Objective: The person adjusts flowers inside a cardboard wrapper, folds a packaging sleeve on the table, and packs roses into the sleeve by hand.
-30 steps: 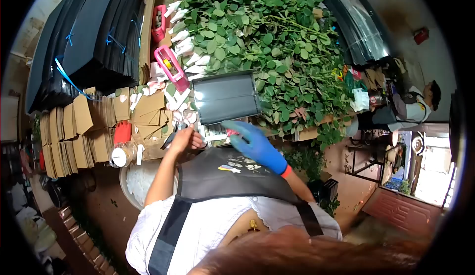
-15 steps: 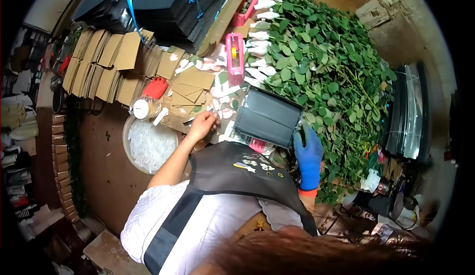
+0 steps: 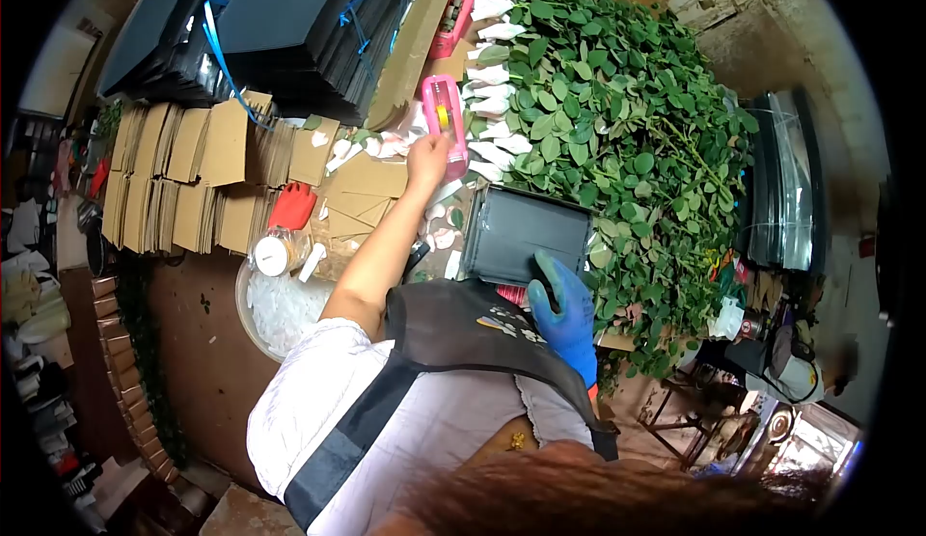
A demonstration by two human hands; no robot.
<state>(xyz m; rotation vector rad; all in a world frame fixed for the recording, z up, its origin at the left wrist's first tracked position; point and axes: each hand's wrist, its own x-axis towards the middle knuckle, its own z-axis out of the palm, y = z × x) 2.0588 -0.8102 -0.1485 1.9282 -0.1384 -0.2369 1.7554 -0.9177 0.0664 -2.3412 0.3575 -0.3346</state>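
My bare left hand (image 3: pixel 429 162) reaches out to a pink tape dispenser (image 3: pixel 457 157) with a yellow core. Its fingers are closed at the dispenser's near side; whether tape is between them is hidden. My right hand (image 3: pixel 566 312), in a blue glove, is at the near right corner of a black folded sheet (image 3: pixel 531 232). The thumb and fingers stand apart, with the fingertips over the sheet's near edge. The sheet lies on the table in front of my apron, beside a heap of leafy green stems (image 3: pixel 617 150) with white-wrapped ends (image 3: pixel 492 107).
A second pink dispenser (image 3: pixel 451 25) stands farther back. Cardboard pieces (image 3: pixel 362 193), a red glove (image 3: pixel 292 206) and a jar (image 3: pixel 273 256) are at the left. Below them sits a tub of white pieces (image 3: pixel 280 309). Black sheets (image 3: pixel 309 44) are stacked behind.
My left hand has moved forward from the table's near side to the pink dispenser. My right hand has shifted left, from the black sheet's side to its near edge.
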